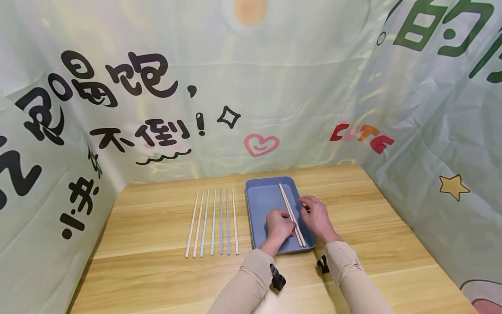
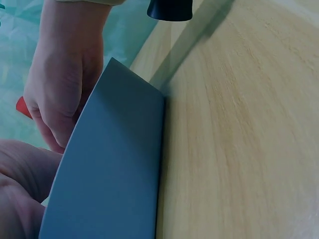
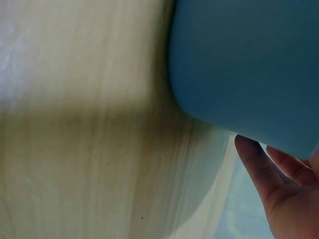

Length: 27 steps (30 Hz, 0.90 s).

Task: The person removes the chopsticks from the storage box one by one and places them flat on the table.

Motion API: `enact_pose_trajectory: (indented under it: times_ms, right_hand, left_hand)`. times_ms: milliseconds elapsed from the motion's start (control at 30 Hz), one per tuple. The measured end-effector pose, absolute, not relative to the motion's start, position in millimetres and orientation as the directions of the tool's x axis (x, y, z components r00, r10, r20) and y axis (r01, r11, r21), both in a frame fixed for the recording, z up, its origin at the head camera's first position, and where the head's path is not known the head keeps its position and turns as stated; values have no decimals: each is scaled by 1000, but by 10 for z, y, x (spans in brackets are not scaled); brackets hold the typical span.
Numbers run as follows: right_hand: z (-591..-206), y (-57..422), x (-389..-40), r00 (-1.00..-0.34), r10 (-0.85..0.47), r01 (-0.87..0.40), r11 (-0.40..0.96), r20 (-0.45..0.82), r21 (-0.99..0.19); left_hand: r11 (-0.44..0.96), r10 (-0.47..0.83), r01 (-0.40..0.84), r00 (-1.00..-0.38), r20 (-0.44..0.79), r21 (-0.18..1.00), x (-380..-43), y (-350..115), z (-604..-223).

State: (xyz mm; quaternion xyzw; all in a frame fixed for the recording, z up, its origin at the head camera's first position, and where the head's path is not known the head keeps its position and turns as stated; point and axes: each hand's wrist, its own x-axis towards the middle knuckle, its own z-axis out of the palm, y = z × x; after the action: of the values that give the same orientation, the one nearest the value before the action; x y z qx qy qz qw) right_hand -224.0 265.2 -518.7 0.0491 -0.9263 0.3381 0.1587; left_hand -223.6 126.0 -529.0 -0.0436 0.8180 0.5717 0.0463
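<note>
A pair of pale chopsticks (image 1: 289, 206) lies side by side, slanting along the right half of the blue tray (image 1: 262, 198). My left hand (image 1: 279, 224) is down inside the tray, fingers bent in, pinching the left chopstick of the pair toward its near end. Its fingertips are partly hidden under the hand. By the tray's right rim is my right hand (image 1: 317, 219), its fingers loosely bent and holding nothing. In the right wrist view the right thumb (image 3: 259, 167) is stretched out close to the tray's edge, apart from the fingers.
Left of the tray, several chopsticks (image 1: 213, 222) in pink, light blue and purple lie in a spaced row on the wooden table (image 1: 149, 226). Printed cloth (image 1: 302, 100) hangs behind the table and on both sides. Small black cameras (image 1: 277, 278) sit at both wrists.
</note>
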Motion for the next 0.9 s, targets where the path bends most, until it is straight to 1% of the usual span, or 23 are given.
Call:
enact_pose_trajectory:
  times_ms: [167,267,367,567,800,900]
  right_hand:
    - [-5186,2657,-2233,-950,19,-186,767,312,-614]
    - [-5183,2656,-2234,-952,18,-184,765,305,-618]
    - [-5188,2659,-2238,-953,21,-181,764,304,-620]
    - [-5204,2665,-2241,-940,17,-208,761,340,-614]
    - [-5216,2675,-2252,-940,16,-210,760,341,-615]
    - [-5212,2673,-2249,-938,12,-217,760,347,-613]
  left_hand:
    - [363,-20,-126,-992,-128,923,-2235,1273,-5285]
    - [401,-33,-112,-994,-107,909,-2240,1278,-5294]
    - [401,-37,-106,-994,-100,910,-2243,1273,-5298]
    - [395,-28,-81,-997,-77,915,-2221,1251,-5281]
    - [477,-7,-28,-1000,-28,879,-2216,1240,-5264]
    - [502,-5,-29,-1000,-30,864,-2221,1231,-5248]
